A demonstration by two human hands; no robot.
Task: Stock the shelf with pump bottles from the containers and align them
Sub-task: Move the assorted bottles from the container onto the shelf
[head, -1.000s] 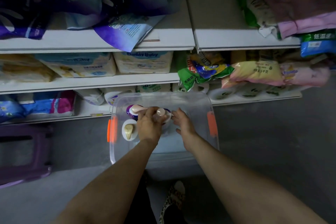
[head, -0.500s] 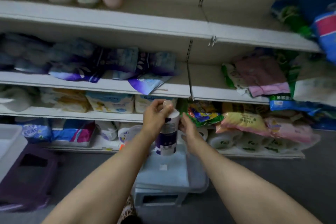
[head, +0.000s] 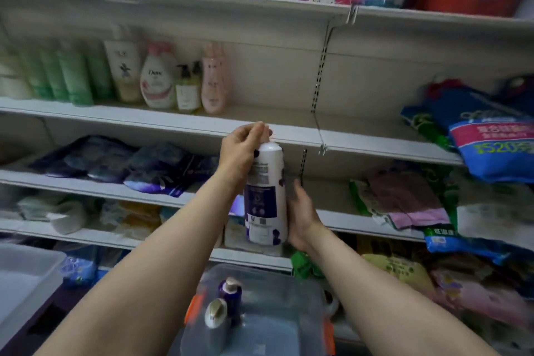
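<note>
White Dove bottle (head: 157, 81) stands on shelf (head: 161, 121).

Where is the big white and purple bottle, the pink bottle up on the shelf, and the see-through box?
white and purple bottle (head: 264, 199): head view, on its purple label.
pink bottle (head: 213, 81): head view, middle of its body.
see-through box (head: 300, 298): head view, on its far wall.
</note>
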